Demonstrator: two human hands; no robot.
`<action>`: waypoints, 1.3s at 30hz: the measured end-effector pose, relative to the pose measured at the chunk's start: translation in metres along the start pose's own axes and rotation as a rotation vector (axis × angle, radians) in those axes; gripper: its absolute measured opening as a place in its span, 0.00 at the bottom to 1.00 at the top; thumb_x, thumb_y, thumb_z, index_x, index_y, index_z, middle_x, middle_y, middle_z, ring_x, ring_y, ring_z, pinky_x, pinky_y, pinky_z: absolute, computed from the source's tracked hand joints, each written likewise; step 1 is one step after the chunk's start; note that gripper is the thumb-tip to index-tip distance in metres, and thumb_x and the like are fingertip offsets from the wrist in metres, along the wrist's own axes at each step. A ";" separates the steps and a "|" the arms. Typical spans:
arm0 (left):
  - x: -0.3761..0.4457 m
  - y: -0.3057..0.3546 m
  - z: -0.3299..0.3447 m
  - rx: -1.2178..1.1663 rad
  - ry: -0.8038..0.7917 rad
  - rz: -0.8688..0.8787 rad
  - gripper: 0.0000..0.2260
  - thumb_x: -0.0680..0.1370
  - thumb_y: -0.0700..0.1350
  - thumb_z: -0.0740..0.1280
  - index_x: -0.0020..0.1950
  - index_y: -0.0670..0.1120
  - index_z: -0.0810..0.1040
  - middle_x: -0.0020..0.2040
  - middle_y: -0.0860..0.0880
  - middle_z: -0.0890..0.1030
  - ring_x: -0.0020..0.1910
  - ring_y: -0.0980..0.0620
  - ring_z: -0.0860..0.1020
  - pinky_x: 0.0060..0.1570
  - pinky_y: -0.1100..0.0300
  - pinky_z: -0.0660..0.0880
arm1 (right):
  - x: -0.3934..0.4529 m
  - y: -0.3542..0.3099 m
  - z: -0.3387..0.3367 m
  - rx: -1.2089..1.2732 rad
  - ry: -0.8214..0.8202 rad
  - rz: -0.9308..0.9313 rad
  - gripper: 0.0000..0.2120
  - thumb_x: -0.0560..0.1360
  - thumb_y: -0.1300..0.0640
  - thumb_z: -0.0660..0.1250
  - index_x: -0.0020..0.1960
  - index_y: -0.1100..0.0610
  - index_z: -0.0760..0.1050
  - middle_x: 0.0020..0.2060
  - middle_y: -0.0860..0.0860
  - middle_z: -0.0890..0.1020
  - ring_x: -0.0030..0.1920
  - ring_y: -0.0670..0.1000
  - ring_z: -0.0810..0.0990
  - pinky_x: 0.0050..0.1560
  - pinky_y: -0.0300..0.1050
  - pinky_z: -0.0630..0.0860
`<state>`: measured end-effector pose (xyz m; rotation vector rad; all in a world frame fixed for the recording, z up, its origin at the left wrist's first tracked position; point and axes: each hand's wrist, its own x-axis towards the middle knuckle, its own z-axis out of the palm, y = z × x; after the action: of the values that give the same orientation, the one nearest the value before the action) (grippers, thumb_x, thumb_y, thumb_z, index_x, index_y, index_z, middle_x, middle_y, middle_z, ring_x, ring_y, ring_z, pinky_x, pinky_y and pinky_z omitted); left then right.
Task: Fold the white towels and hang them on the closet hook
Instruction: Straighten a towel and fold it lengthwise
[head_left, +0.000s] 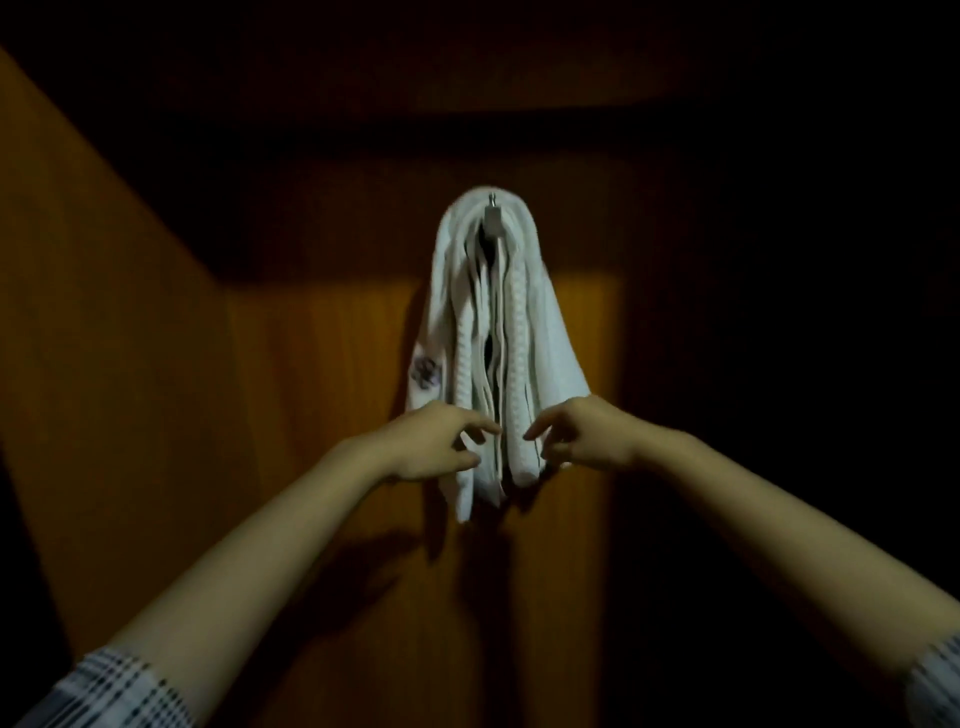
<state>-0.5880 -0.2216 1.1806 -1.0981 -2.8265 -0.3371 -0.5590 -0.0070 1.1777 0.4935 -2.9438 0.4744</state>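
Observation:
A bundle of folded white towels (498, 332) hangs draped over a small metal hook (492, 212) on the closet's wooden back wall. One towel shows a dark flower print at its left edge. My left hand (434, 444) is at the lower left of the bundle and my right hand (579, 434) at the lower right. The fingers of both are loosely spread and point inward toward the hanging folds. Neither hand grips any cloth. The lowest towel ends hang just below my hands.
The closet is dim, with an orange-brown wooden side panel (104, 312) on the left and a lit patch of back wall (322, 364) behind the towels. The right side lies in deep shadow. My checked sleeves (104, 691) show at the bottom corners.

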 end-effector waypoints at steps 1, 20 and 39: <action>-0.010 0.009 0.009 -0.009 -0.034 0.045 0.19 0.78 0.45 0.66 0.69 0.52 0.70 0.61 0.51 0.79 0.47 0.64 0.79 0.50 0.62 0.77 | -0.018 -0.003 0.004 0.014 -0.083 0.020 0.15 0.76 0.61 0.65 0.61 0.53 0.76 0.48 0.51 0.85 0.45 0.46 0.83 0.53 0.41 0.78; -0.085 0.242 0.286 -0.223 -0.725 0.556 0.16 0.79 0.48 0.63 0.66 0.57 0.72 0.58 0.51 0.79 0.56 0.55 0.77 0.60 0.52 0.73 | -0.443 0.089 0.111 0.223 -0.292 0.879 0.12 0.77 0.59 0.64 0.60 0.54 0.75 0.49 0.47 0.81 0.45 0.45 0.82 0.48 0.36 0.77; -0.131 0.536 0.474 -0.227 -1.069 0.890 0.18 0.78 0.50 0.64 0.68 0.57 0.71 0.55 0.56 0.79 0.52 0.60 0.77 0.55 0.63 0.73 | -0.782 0.143 0.232 0.691 -0.097 1.506 0.14 0.78 0.61 0.63 0.63 0.57 0.73 0.49 0.53 0.82 0.39 0.43 0.81 0.32 0.26 0.71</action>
<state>-0.1315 0.1892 0.7907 -3.1176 -2.4921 0.0641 0.1131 0.2798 0.7873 -1.8047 -2.5195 1.5305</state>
